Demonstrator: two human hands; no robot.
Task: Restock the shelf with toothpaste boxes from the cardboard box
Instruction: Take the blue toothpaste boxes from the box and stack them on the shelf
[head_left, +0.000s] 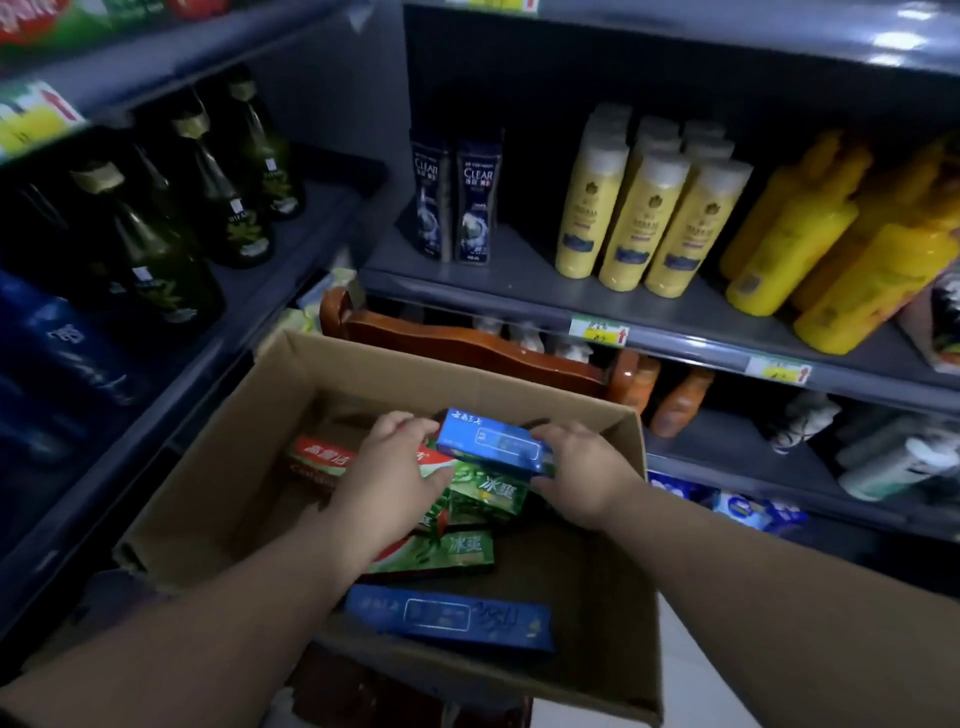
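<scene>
Inside cardboard box (234, 441), atop loose pile: blue toothpaste box (493, 441) gripped endwise, left hand (395, 467) and right hand (582, 467) both curled round its ends. Pick-up step. Next, likely: lift clear of box wall, carry to shelf (519, 306).

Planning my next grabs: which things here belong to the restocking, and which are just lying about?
Job: brown cardboard box; blue toothpaste box, held by left hand and right hand; red toothpaste box; green toothpaste boxes; grey shelf.
Lying about: dark shampoo bottles; pale yellow bottles; green glass bottles; brown carved wooden rail.
</scene>
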